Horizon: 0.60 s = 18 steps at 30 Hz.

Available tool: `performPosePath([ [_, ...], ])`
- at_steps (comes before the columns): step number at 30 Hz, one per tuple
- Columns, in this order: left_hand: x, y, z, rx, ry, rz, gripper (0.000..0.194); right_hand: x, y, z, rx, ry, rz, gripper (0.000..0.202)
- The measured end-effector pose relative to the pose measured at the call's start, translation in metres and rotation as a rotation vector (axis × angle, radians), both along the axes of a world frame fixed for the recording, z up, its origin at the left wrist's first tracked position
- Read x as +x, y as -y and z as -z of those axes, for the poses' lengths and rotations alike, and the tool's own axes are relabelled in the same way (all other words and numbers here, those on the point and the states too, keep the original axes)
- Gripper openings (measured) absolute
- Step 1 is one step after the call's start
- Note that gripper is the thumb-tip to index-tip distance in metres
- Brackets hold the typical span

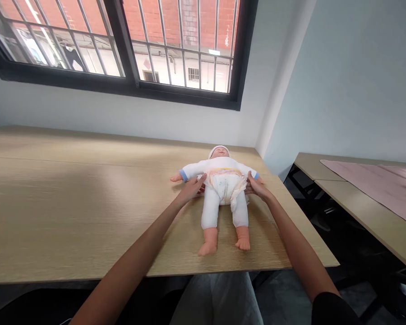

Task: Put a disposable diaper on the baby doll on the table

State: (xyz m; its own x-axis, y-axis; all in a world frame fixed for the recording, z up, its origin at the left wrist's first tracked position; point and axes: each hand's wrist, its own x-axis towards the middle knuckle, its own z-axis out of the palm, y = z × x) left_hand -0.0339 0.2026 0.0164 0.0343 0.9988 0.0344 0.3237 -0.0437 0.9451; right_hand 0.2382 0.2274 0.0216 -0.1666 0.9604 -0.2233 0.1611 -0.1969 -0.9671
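Note:
A baby doll (209, 212) lies on its back on the wooden table, feet toward me, in a white outfit with blue cuffs and a white cap. A white diaper (225, 186) with a coloured waistband is around its hips, over the outfit. At the diaper's left edge, my left hand (192, 187) is closed, thumb on top and fingers partly hidden beneath. My right hand (257, 187) grips the opposite side, its thumb raised along the edge and its fingertips tucked behind the ruffled diaper material.
The wooden table (88, 216) stretches far to the left, and its right edge is close to the doll. A barred window (135, 85) is in the wall behind. Across a gap on the right stands another table with a pink cloth (375, 185).

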Motion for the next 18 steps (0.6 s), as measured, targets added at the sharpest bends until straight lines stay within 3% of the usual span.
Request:
performPosePath([
  [5,-0.001,0.005,-0.009,0.405,-0.234,-0.293,0.035,0.016,-0.009,0.0,0.056,-0.02,0.104,0.048],
  [7,0.007,0.013,-0.02,0.619,-0.278,-0.332,0.025,0.026,-0.012,0.0,0.107,0.022,0.087,0.037],
  [9,0.023,0.022,-0.034,0.838,-0.396,-0.228,0.021,0.038,-0.013,0.001,0.164,0.105,0.03,0.027],
  [11,0.046,0.028,-0.046,0.934,-0.606,0.015,0.021,0.049,-0.013,0.003,0.185,0.219,-0.098,0.03],
  [15,0.099,0.019,-0.058,0.922,-0.969,0.335,0.02,0.053,-0.01,0.009,0.163,0.497,-0.489,0.037],
  [18,0.125,-0.001,-0.055,0.852,-1.066,0.429,0.022,0.042,-0.008,0.014,0.255,0.67,-0.547,0.029],
])
